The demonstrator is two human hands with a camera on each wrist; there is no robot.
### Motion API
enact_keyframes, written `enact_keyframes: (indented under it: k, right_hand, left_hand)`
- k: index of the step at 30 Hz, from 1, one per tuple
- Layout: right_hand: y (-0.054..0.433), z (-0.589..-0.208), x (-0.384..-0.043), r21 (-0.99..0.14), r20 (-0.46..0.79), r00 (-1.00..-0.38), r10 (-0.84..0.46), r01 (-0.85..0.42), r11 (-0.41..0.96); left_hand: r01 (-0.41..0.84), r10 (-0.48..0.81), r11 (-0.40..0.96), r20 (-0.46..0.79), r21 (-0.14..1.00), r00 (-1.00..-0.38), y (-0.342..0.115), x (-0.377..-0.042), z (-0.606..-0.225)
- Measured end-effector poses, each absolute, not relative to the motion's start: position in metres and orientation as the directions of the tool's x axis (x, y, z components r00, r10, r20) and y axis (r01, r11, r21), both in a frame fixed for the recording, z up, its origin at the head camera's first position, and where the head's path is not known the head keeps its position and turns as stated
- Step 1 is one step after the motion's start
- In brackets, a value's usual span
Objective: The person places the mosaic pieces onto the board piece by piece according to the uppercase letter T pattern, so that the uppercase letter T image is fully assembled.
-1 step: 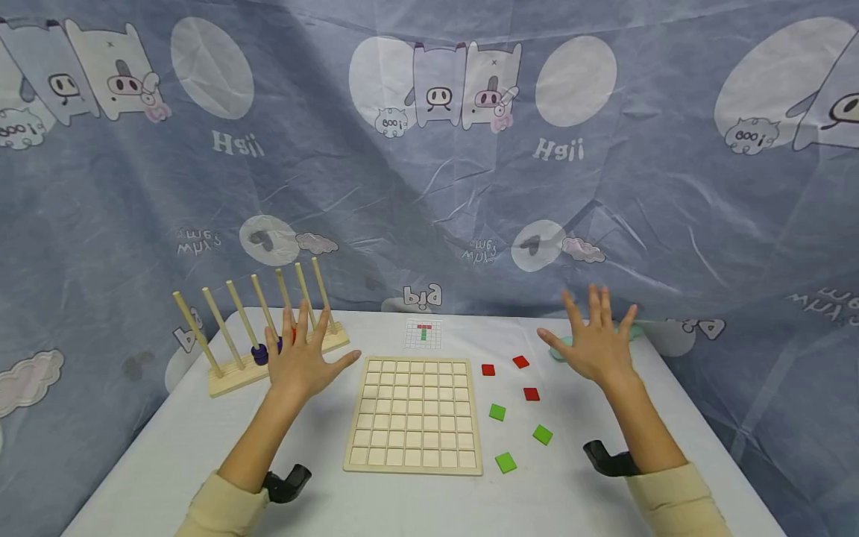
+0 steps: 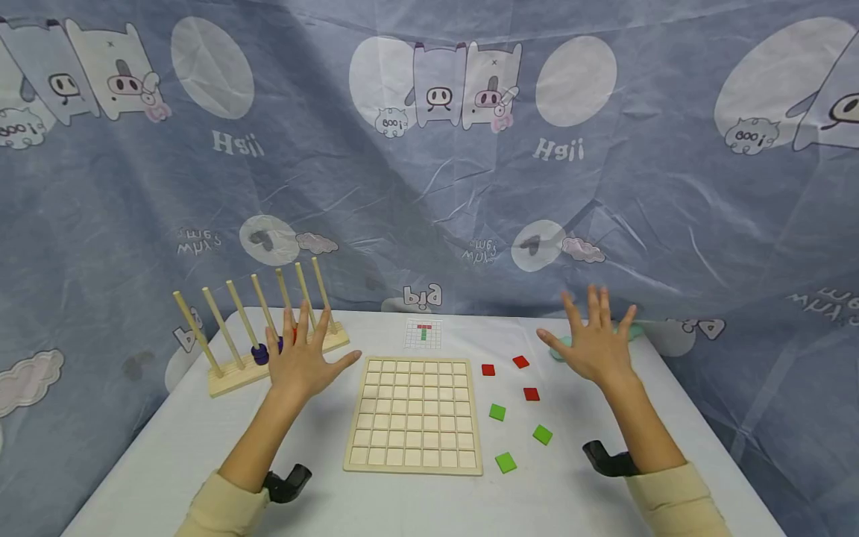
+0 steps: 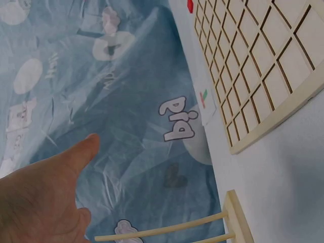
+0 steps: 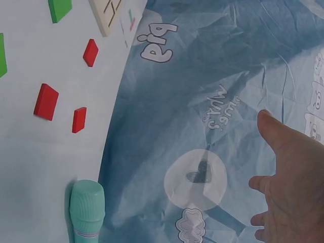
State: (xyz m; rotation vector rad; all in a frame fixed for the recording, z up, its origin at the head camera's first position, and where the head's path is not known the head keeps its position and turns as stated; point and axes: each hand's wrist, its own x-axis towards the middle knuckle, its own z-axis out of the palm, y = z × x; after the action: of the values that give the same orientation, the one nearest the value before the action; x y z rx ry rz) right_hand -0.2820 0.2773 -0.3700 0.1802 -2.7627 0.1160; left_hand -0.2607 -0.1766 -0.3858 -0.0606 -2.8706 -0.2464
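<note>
splaying wide, left hand (image 2: 299, 367) and right hand (image 2: 597, 352) hold nothing, seemingly raised above the table (image 2: 416, 507).

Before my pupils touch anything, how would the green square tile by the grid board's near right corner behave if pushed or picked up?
The green square tile lies flat on the white table, so it would probably slide rather than roll or tip. Its straight, unbent edges suggest it is stiff. Being small and thin, it is likely light.
</note>
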Motion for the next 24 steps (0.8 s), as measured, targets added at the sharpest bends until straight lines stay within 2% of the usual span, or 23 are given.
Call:
enact_keyframes:
  k: [14,20,24]
  right_hand:
    - [0.273,-0.369,-0.279,-0.07,0.36,-0.924,-0.128,-0.164,0.984]
    - [0.267,-0.368,-0.277,-0.08,0.398,-0.905,-0.148,-0.194,0.978]
    - [0.263,-0.372,-0.278,-0.109,0.467,-0.871,-0.154,-0.23,0.967]
  left_hand:
    - [0.071,0.023,0.984,0.277,0.164,-0.961,-0.181,-0.258,-0.384]
    - [0.088,0.023,0.968,0.266,0.235,-0.964,-0.178,-0.255,-0.382]
    - [0.093,0.0,0.954,0.311,0.284,-0.95,-0.175,-0.252,-0.383]
